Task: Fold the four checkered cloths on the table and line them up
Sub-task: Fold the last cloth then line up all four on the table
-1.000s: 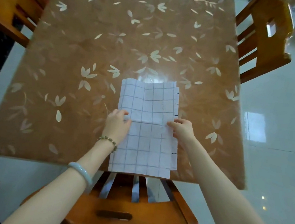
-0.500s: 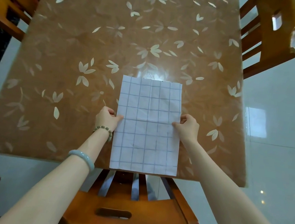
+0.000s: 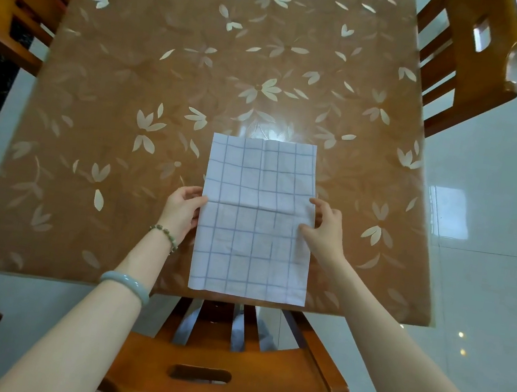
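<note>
In the head view, one checkered cloth (image 3: 256,228) is lying flat on the table (image 3: 128,71) as a tall, narrow rectangle. Its near end is reaching the table's near edge, just above the chair (image 3: 220,363). A crease is running across its middle. Judging by that narrow shape, it is sitting partway through its folding, with at least one more fold across the crease probably waiting to be made.

The left hand (image 3: 182,210) is curling its fingers onto the cloth's left edge at the crease and pinching it. The right hand (image 3: 325,230) is pinching the right edge at the same height, thumb lying on top of the fabric.

No other cloth is showing here, folded or not, and the frame is cutting off the far end of the table, so how many are finished is impossible to tell. No row is showing either. The fingertips under the edges are staying hidden.
</note>
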Action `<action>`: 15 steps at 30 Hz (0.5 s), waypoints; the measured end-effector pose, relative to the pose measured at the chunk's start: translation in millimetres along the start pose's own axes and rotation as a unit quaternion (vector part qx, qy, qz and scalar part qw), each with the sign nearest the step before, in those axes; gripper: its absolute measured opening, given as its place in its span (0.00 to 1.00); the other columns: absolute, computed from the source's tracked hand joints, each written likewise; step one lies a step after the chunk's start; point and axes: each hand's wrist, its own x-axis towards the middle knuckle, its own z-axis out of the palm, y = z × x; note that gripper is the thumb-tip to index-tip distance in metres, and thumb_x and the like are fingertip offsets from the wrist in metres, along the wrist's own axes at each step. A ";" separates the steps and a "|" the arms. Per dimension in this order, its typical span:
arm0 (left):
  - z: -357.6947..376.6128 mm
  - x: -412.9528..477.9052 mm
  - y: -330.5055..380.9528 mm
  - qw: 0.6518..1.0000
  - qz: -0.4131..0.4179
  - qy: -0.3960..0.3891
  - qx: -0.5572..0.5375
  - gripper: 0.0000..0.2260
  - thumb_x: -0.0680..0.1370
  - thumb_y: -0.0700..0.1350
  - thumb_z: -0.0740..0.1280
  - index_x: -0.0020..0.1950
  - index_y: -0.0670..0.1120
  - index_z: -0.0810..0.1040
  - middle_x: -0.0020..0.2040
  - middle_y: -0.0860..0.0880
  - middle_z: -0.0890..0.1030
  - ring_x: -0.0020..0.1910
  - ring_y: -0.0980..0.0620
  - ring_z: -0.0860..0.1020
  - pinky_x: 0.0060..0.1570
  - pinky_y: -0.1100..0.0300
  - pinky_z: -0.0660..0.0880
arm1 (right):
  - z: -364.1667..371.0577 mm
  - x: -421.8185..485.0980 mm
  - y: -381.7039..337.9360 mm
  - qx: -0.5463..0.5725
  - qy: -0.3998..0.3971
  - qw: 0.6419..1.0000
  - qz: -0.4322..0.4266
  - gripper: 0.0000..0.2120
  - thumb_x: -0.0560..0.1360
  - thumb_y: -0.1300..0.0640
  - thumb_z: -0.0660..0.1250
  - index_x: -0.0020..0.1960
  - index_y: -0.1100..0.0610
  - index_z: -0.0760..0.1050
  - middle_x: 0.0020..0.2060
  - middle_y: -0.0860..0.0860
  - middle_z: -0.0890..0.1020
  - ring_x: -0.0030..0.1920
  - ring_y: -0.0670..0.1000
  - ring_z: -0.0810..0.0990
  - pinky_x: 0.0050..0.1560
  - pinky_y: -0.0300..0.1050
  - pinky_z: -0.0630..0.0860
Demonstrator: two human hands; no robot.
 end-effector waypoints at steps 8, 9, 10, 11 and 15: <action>0.3 -21.5 16.7 0.985 0.165 -0.025 0.050 0.13 0.79 0.38 0.62 0.60 0.49 0.78 0.42 0.54 0.84 0.46 0.51 0.81 0.48 0.53 0.80 | 1.4 -0.6 -12.6 0.198 -0.012 0.976 0.092 0.33 0.69 0.70 0.62 0.71 0.51 0.65 0.60 0.54 0.73 0.55 0.53 0.76 0.46 0.43 0.76; 1.2 -23.5 20.1 0.986 0.163 -0.020 0.035 0.12 0.79 0.37 0.61 0.56 0.49 0.80 0.42 0.53 0.83 0.45 0.50 0.80 0.48 0.52 0.79 | 0.6 -1.0 -13.9 0.220 -0.020 0.969 0.109 0.33 0.69 0.70 0.61 0.71 0.51 0.64 0.60 0.54 0.74 0.55 0.54 0.76 0.42 0.42 0.76; 1.2 -24.9 22.3 0.988 0.154 -0.018 0.014 0.13 0.79 0.36 0.60 0.52 0.49 0.81 0.42 0.50 0.82 0.44 0.49 0.78 0.47 0.52 0.78 | 0.1 -1.6 -15.7 0.234 -0.031 0.964 0.121 0.33 0.69 0.70 0.61 0.71 0.50 0.64 0.60 0.54 0.74 0.55 0.55 0.77 0.36 0.39 0.74; 1.9 -26.7 24.8 0.990 0.142 -0.020 -0.008 0.14 0.79 0.35 0.59 0.50 0.48 0.81 0.42 0.47 0.80 0.42 0.49 0.76 0.44 0.54 0.77 | -0.3 -3.0 -17.6 0.246 -0.043 0.960 0.124 0.33 0.69 0.70 0.61 0.71 0.50 0.64 0.61 0.54 0.75 0.54 0.54 0.77 0.33 0.36 0.73; 4.5 -32.4 34.4 0.991 0.119 -0.037 -0.053 0.15 0.78 0.34 0.56 0.48 0.46 0.81 0.30 0.50 0.72 0.28 0.56 0.70 0.29 0.64 0.68 | 0.3 -3.5 -22.8 0.306 -0.114 0.937 0.127 0.32 0.69 0.69 0.61 0.70 0.48 0.65 0.62 0.53 0.77 0.58 0.55 0.78 0.58 0.51 0.77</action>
